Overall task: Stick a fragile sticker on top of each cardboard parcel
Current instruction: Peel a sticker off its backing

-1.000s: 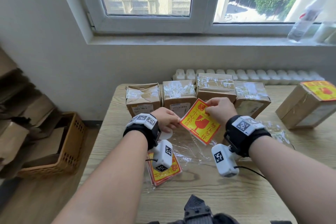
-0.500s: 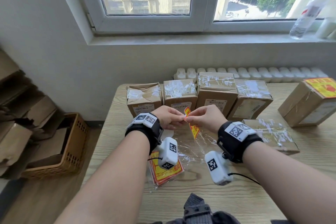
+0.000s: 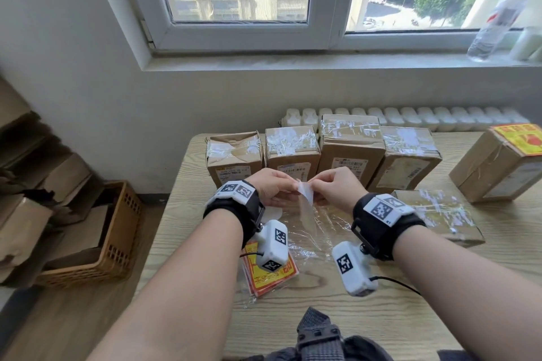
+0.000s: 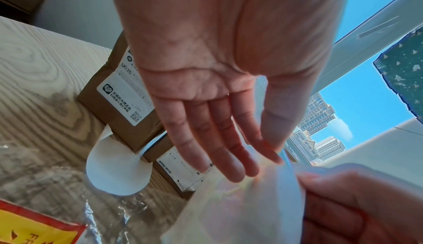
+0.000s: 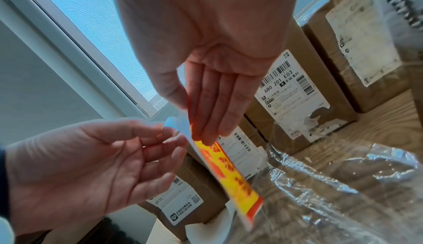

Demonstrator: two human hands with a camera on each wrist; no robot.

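Fragile sticker [image 5: 231,172]: held up between both hands, above the table [image 3: 410,316], just in front of the row of parcels [image 3: 350,145]; its white back faces the person.
Left hand [image 3: 271,189]: thumb and fingertips pinch a curled white corner of the backing.
Right hand [image 3: 334,189]: thumb and fingers clamp the sticker's top edge.
Sticker stack [image 3: 272,275]: lies in clear wrap under the left wrist.
Far-right parcel [image 3: 498,167]: already wears a yellow label on top.
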